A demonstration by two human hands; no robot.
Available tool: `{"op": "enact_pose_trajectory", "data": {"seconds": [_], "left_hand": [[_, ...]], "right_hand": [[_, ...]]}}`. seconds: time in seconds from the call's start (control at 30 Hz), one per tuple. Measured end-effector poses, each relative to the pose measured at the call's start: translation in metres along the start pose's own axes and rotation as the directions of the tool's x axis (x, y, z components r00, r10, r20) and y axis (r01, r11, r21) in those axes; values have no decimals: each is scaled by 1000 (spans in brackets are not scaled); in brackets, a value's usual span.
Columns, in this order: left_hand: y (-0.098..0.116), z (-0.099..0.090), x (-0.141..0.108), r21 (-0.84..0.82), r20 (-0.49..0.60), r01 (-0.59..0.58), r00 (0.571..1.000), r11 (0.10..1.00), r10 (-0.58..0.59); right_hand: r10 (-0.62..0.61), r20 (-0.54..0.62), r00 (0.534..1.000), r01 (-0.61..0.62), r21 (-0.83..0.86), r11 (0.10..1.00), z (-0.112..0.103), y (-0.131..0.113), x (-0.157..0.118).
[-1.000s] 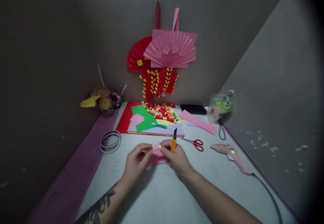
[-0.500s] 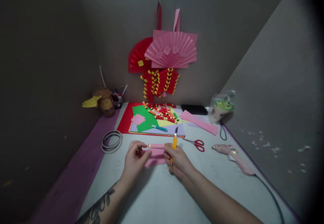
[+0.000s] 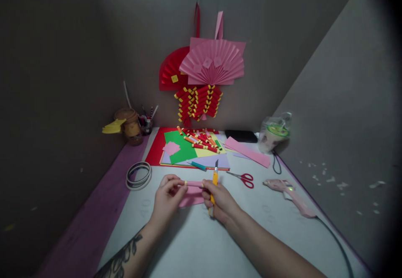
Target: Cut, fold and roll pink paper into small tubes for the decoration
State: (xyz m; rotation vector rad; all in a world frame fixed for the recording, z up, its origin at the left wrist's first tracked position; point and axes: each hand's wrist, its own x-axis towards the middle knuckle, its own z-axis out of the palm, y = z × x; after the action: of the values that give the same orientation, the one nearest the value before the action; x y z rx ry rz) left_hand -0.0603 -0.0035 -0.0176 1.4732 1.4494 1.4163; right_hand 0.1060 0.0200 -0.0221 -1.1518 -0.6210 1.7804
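Note:
A pink paper tube [image 3: 194, 184] with pale yellow bands near its ends lies level between my two hands. My left hand [image 3: 170, 192] pinches its left end. At the other end, my right hand [image 3: 219, 197] grips the tube with thumb and finger, and also holds a yellow utility knife [image 3: 215, 178], blade pointing up and away. Pink paper [image 3: 192, 197] lies on the table just beneath the tube, partly hidden by my hands. Ahead of them, a teal pen-like tool [image 3: 198, 166] rests on the stacked coloured paper [image 3: 213, 161].
Red-handled scissors [image 3: 246, 180] and a pink glue gun [image 3: 298, 200] lie to the right. Tape rolls [image 3: 138, 176] sit at left. Several small paper tubes [image 3: 204, 147] are piled at the back. Cups [image 3: 273, 135] stand near the wall, below hanging paper fans [image 3: 216, 66].
My left fingers have closed onto the tube's left end. The knife has shifted slightly left and down. The teal tool has turned a little and moved nearer.

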Motion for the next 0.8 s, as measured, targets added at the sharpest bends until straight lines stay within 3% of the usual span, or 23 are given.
{"op": "enact_pose_trajectory", "data": {"seconds": [0.3, 0.8], "left_hand": [[3, 1, 0, -70, 12, 107, 994, 992, -107], [3, 1, 2, -76, -1, 136, 991, 988, -137]], "right_hand": [[-90, -55, 994, 85, -80, 993, 8, -3, -10], [-104, -37, 994, 100, -101, 990, 7, 3, -9]]}}
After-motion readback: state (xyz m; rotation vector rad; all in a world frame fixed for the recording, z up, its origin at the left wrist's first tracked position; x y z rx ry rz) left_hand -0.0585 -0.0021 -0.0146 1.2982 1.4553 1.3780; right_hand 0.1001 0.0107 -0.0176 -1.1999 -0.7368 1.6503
